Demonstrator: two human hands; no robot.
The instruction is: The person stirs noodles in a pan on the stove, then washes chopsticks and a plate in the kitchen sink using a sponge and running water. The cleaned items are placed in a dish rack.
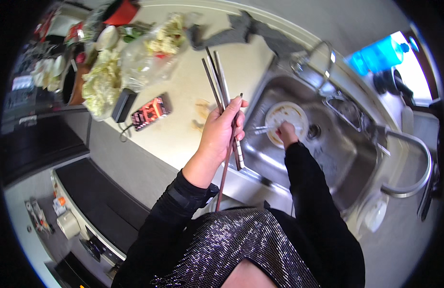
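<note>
My left hand (225, 124) is closed around a bundle of chopsticks (222, 82), some dark and some metallic, above the counter beside the sink. One long reddish-brown stick slants down below the fist. Inside the steel sink (355, 169), my right hand (286, 132) is over a white round dish (291, 109) with brownish stains. Pale banded sticks (260, 130) protrude to the left of this hand, apparently in its grasp; motion blur hides the fingers. The sink drain (313, 131) lies just right of the dish.
A lit phone (151, 112), a dark box (124, 105) and bagged cabbage (103, 81) occupy the counter (186, 77) at left. Grey cloth (240, 30) lies along its back. A curved faucet (330, 64), a wire sink caddy (346, 109) and a blue bottle (378, 55) are beyond the sink.
</note>
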